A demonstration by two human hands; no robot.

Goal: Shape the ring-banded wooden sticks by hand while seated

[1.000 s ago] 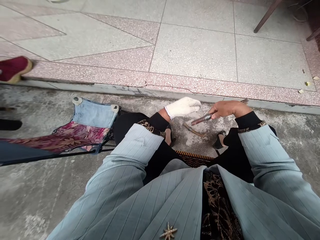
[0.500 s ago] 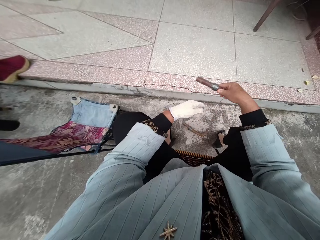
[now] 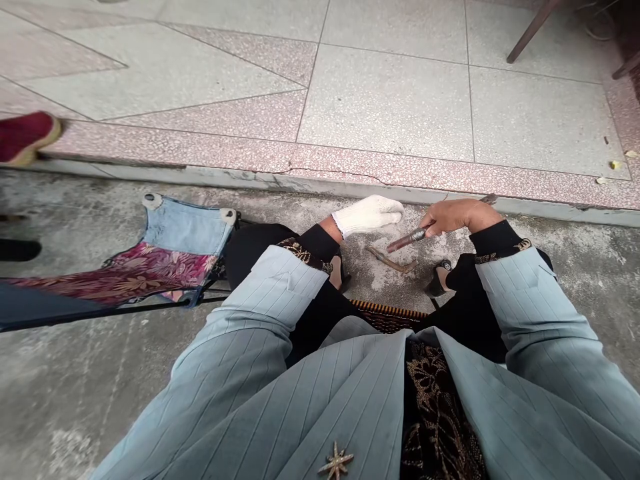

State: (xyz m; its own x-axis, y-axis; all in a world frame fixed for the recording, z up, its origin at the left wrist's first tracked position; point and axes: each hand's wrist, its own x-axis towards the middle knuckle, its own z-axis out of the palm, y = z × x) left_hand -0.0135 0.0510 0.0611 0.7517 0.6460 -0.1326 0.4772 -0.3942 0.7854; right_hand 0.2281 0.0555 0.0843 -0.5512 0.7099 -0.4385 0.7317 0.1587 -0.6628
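In the head view, the right hand (image 3: 453, 217) has its fingers wrapped round 1 wire-bound tool (image 3: 406, 239), its front end just beside 1 bent stick (image 3: 391, 262) on the concrete (image 3: 310, 207). The gloved left hand (image 3: 369, 215) hovers nearby, fingers together and slightly curled; whether they grip anything, I cannot tell. Between the 2 legs shows a woven piece (image 3: 390, 317), its contents, if any, hidden.

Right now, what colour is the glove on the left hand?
The glove is white; the head view shows it.
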